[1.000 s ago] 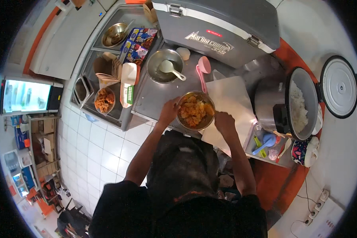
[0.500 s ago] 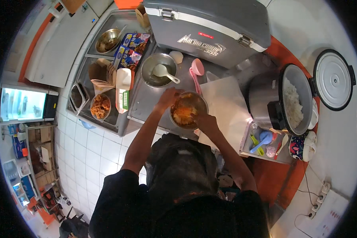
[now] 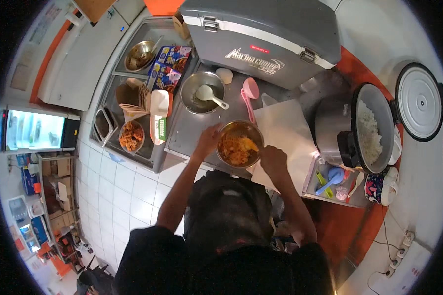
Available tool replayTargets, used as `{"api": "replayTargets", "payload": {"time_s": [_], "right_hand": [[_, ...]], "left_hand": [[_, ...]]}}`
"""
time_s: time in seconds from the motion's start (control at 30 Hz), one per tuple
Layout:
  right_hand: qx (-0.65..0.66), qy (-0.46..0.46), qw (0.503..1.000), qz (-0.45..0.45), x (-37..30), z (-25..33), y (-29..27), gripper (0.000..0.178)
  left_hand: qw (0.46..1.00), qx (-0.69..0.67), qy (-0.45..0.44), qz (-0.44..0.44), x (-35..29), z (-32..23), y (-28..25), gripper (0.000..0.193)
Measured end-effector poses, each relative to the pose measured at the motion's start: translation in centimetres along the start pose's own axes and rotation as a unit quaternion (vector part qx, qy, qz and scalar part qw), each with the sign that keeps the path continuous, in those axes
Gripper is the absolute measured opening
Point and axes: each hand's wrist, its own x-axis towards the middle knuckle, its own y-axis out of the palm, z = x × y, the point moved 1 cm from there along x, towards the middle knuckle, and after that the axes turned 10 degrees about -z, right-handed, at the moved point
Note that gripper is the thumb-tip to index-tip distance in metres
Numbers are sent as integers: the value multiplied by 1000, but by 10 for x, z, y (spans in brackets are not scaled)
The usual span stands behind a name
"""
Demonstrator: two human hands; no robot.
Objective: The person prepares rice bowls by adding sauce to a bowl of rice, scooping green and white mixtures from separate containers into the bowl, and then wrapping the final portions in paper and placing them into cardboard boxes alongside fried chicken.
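Observation:
A steel mixing bowl [image 3: 222, 156] holds an orange-red rice mixture [image 3: 234, 147] in front of me. My left hand [image 3: 209, 139] is closed at the bowl's left rim, steadying it. Just beyond the right rim, my right hand [image 3: 273, 160] is closed around the handle of a spoon [image 3: 249, 144], whose orange-smeared head dips into the mixture. Its handle is mostly hidden by the fingers. Behind the bowl, a second steel bowl [image 3: 188, 102] contains a white ladle [image 3: 206, 93]. A pink ladle [image 3: 248, 96] lies beside it.
White paper [image 3: 286, 130] lies right of the mixing bowl. Farther right, an open cooker [image 3: 330, 130] holds white rice [image 3: 368, 132]. A grey cool box [image 3: 261, 37] stands at the back. At left are cardboard boxes [image 3: 134, 96] and a bowl of orange-brown food [image 3: 132, 136].
My right hand has moved from over the mixture to beyond the right rim, leaving the spoon's head visible. My left hand has slid down the left rim. The whole view has shifted slightly.

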Motion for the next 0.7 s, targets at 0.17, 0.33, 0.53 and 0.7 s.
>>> {"api": "replayTargets", "payload": {"time_s": [0.17, 0.33, 0.53, 0.7], "right_hand": [[129, -54, 985, -99, 20, -64, 123, 30], [139, -74, 986, -57, -14, 9, 76, 33], [51, -63, 997, 5, -31, 21, 46, 29], [-2, -61, 993, 102, -21, 19, 69, 20]], "left_hand": [[963, -158, -216, 14, -44, -14, 11, 33], [977, -183, -108, -36, -44, 23, 4, 31], [940, -270, -206, -1, -34, 20, 3, 31], [984, -140, -102, 48, -10, 17, 3, 33]]}}
